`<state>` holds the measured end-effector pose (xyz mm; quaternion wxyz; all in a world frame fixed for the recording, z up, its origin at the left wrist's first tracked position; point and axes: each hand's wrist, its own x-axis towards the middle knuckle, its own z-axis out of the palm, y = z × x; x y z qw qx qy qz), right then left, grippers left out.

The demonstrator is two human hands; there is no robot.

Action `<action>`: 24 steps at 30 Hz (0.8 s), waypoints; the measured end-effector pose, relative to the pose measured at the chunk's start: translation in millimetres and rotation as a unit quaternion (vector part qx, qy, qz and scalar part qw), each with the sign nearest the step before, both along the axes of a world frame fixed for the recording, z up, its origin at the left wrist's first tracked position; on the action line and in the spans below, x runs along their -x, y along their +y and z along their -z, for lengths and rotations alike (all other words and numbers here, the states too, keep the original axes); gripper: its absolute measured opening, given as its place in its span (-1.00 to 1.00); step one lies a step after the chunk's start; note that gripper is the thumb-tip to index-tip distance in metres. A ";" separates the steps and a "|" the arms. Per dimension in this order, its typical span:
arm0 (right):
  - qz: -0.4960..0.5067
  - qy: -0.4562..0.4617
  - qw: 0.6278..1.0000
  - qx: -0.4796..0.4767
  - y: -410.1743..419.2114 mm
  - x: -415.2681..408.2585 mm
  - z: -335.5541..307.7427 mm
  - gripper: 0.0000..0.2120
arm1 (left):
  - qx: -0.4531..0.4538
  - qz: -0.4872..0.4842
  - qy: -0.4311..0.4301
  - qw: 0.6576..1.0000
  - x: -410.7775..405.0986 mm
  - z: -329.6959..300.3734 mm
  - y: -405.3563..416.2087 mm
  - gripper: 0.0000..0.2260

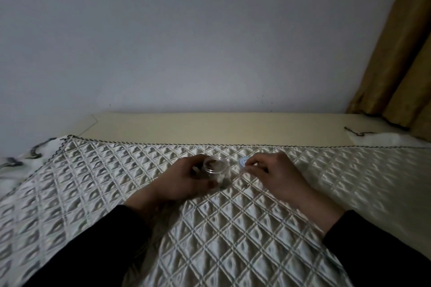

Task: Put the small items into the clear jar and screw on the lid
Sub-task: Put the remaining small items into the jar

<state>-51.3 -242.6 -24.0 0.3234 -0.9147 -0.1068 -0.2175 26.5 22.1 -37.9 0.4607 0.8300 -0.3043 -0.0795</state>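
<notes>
A small clear jar (pixel 215 168) stands upright on the quilted cloth (pixel 233 228), its mouth uncovered, with dim small items inside. My left hand (pixel 184 179) wraps around the jar's left side and holds it. Just to the right lies the round clear lid (pixel 242 161), flat on the cloth. My right hand (pixel 272 172) rests beside the lid, its fingertips pinched at the lid's near edge. A tiny dark item (pixel 246 185) lies on the cloth between my hands.
The quilted cloth covers a cream table (pixel 210 128) against a plain grey wall. A mustard curtain (pixel 401 65) hangs at the right. Dark cords lie at the cloth's far left (pixel 35 149) and far right (pixel 356 132).
</notes>
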 end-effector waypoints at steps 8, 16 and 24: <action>-0.003 0.087 0.996 0.016 -7.9 -2.5 0.1 -0.91 | -0.017 -0.010 -0.013 1.000 -0.6 -0.4 0.3 -0.32; -0.038 0.130 0.987 0.085 4.7 -1.4 8.1 -0.88 | -0.034 -0.006 -0.009 0.999 1.8 -2.1 0.4 -0.39; -0.028 0.120 0.989 0.079 6.1 -0.3 8.0 -0.90 | -0.034 -0.009 -0.023 0.999 1.5 -1.1 -1.3 -0.40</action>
